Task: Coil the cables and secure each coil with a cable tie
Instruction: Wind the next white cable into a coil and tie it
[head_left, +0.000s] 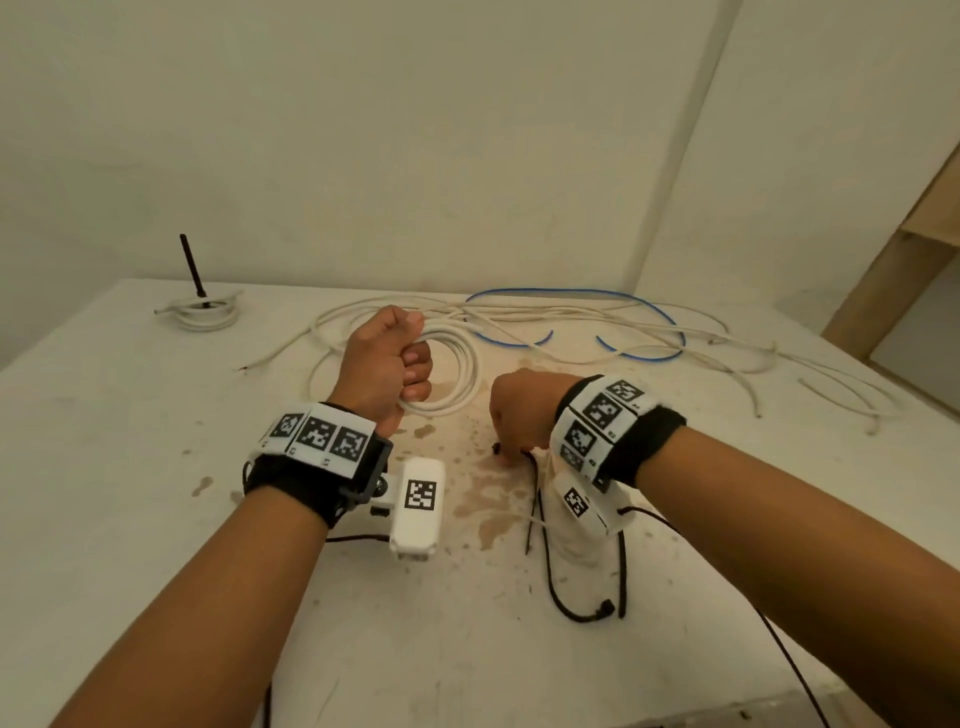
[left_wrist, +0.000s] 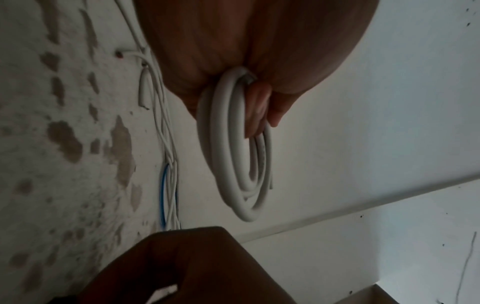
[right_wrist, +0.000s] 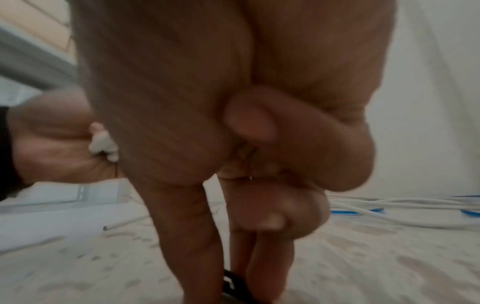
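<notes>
My left hand (head_left: 410, 358) grips a coil of thick white cable (head_left: 460, 364) and holds it upright above the table; in the left wrist view the coil (left_wrist: 231, 164) hangs from the curled fingers (left_wrist: 257, 111). My right hand (head_left: 506, 449) reaches down to the table, thumb and forefinger pinching the head end of a black cable tie (head_left: 536, 499). In the right wrist view, that black tie (right_wrist: 231, 286) shows between the lowered fingertips (right_wrist: 259, 267), with the other fingers curled into the palm. The picture there is blurred.
Loose white cables (head_left: 571, 317) and a blue cable (head_left: 649, 312) sprawl across the back of the stained white table (head_left: 130, 467). A small tied white coil (head_left: 200, 314) with an upright black tie tail sits at the back left. Thin black cords (head_left: 576, 610) lie near the front right.
</notes>
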